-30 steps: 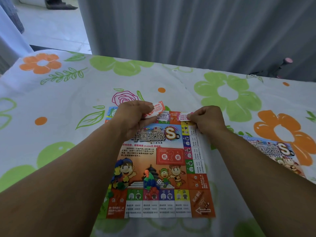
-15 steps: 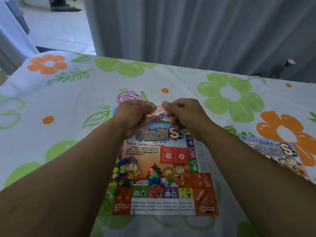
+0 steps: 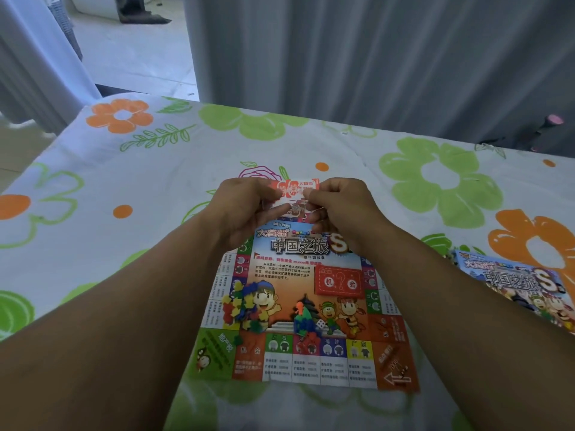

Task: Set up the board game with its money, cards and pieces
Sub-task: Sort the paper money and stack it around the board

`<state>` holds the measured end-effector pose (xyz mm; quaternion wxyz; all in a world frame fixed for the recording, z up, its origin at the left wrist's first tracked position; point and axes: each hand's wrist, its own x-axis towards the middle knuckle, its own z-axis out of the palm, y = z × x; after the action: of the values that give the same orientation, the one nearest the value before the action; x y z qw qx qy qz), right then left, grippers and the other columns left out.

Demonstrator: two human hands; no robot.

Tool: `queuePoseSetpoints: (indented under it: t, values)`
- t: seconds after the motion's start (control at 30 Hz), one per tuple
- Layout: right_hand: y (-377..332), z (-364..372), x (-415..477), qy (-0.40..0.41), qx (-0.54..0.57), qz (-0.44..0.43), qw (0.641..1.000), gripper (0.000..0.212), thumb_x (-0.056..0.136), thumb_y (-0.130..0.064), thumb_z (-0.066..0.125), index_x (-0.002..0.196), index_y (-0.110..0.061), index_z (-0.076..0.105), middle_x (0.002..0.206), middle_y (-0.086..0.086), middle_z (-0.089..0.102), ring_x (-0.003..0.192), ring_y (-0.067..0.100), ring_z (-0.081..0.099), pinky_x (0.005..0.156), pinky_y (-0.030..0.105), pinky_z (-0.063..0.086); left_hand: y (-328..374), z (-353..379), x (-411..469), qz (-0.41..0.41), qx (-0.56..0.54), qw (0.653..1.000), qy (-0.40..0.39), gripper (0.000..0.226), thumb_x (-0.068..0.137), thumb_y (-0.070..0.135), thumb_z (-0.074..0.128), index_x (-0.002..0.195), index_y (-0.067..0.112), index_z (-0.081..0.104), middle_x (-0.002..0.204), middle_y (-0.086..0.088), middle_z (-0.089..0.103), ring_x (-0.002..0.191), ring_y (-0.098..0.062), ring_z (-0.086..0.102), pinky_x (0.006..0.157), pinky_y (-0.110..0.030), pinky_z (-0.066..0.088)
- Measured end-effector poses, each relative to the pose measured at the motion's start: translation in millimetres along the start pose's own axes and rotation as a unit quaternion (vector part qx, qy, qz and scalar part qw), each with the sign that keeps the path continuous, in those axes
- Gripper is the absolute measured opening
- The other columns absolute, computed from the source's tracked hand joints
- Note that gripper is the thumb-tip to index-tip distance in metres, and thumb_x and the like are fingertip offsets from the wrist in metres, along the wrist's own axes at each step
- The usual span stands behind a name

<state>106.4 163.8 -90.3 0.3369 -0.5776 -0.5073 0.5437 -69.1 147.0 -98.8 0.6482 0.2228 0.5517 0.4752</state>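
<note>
view: head | faces: forward and down | range: close above board [image 3: 289, 269] | shared: single view

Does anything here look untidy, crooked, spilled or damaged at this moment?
Nothing looks damaged. The small plastic pieces lie in two loose heaps on the board, unsorted, and a few lie apart on its near squares. The left hand and right hand pinch the paper notes above the far edge.

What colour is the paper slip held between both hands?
The paper slip is red-orange and white; head view.
</note>
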Motion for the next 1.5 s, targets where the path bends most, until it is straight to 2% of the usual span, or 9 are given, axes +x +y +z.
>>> queuePoseSetpoints:
  t: [0.1,0.27,0.53,0.7,1.13,1.3,1.4,1.5]
  values:
    - [-1.1,3.0,-0.3,0.005,0.004,0.007,1.000,0.014,0.093,-0.012,0.068,0.090,0.001,0.062,0.081,0.017,0.064,0.056,0.018,0.059,0.053,0.032,0.056,1.2,-1.7,-2.3,-0.003,0.009,1.000,0.002,0.013,0.089,-0.004,0.064,0.102,-0.005,0.067,0.107,-0.029,0.063,0.106,-0.030,0.068,0.066,-0.027,0.061]
    - [-4.8,10.9,-0.9,0.008,0.029,0.031,0.999,0.017,0.097,-0.011,0.062,0.102,0.005,0.065,0.082,0.015,0.067,0.057,0.017,0.057,0.049,0.028,0.053,6.3,-3.6,-10.4,-0.015,0.017,1.000,-0.014,0.014,0.095,0.006,0.064,0.105,-0.003,0.068,0.101,-0.017,0.076,0.087,-0.027,0.076,0.067,-0.028,0.063]
    - [-8.7,25.2,-1.7,0.003,0.050,0.052,0.997,0.014,0.097,-0.013,0.063,0.095,0.000,0.068,0.077,0.011,0.068,0.054,0.015,0.058,0.048,0.027,0.051,12.1,-16.2,-17.8,-0.035,0.001,0.999,-0.032,0.022,0.098,0.013,0.061,0.111,-0.004,0.066,0.094,-0.014,0.077,0.085,-0.026,0.076,0.075,-0.032,0.062]
    - [-9.8,33.9,-3.9,0.009,0.050,0.052,0.997,0.017,0.097,-0.014,0.062,0.100,0.002,0.067,0.077,0.010,0.068,0.053,0.014,0.058,0.049,0.028,0.050,16.0,-27.5,-21.8,-0.040,-0.007,0.998,-0.038,0.024,0.099,0.014,0.058,0.113,-0.006,0.064,0.101,-0.017,0.076,0.087,-0.028,0.076,0.068,-0.028,0.063]
    - [-17.5,58.3,-7.4,0.008,0.070,0.055,0.996,0.012,0.097,-0.012,0.063,0.096,0.000,0.067,0.076,0.010,0.068,0.055,0.014,0.057,0.045,0.025,0.047,20.9,-47.9,-25.3,-0.022,0.002,1.000,-0.017,0.020,0.097,0.014,0.064,0.106,-0.004,0.068,0.097,-0.017,0.077,0.084,-0.028,0.077,0.069,-0.029,0.063]
    - [-16.2,57.4,-8.2,0.032,0.089,0.070,0.993,0.011,0.097,-0.010,0.062,0.095,0.000,0.065,0.072,0.009,0.064,0.051,0.014,0.055,0.044,0.025,0.046,25.2,-67.1,-26.2,-0.005,-0.016,0.999,0.041,0.015,0.097,0.012,0.064,0.099,-0.003,0.067,0.098,-0.018,0.075,0.082,-0.024,0.077,0.065,-0.028,0.063]
    - [-8.0,58.2,-11.1,0.032,0.035,0.092,0.995,0.012,0.096,-0.009,0.062,0.092,0.001,0.066,0.070,0.010,0.064,0.048,0.013,0.054,0.043,0.024,0.047,27.2,-80.4,-24.1,0.017,-0.041,0.994,0.103,0.013,0.095,0.008,0.065,0.102,-0.004,0.067,0.104,-0.019,0.073,0.087,-0.025,0.076,0.065,-0.029,0.063]
    - [-0.8,67.0,-16.4,0.016,-0.007,0.133,0.991,0.014,0.095,-0.008,0.063,0.088,0.004,0.067,0.070,0.014,0.063,0.046,0.014,0.054,0.043,0.023,0.048,28.2,-85.8,-24.0,0.028,-0.047,0.990,0.127,0.012,0.095,0.007,0.066,0.100,-0.003,0.068,0.106,-0.018,0.072,0.092,-0.026,0.075,0.067,-0.029,0.063]
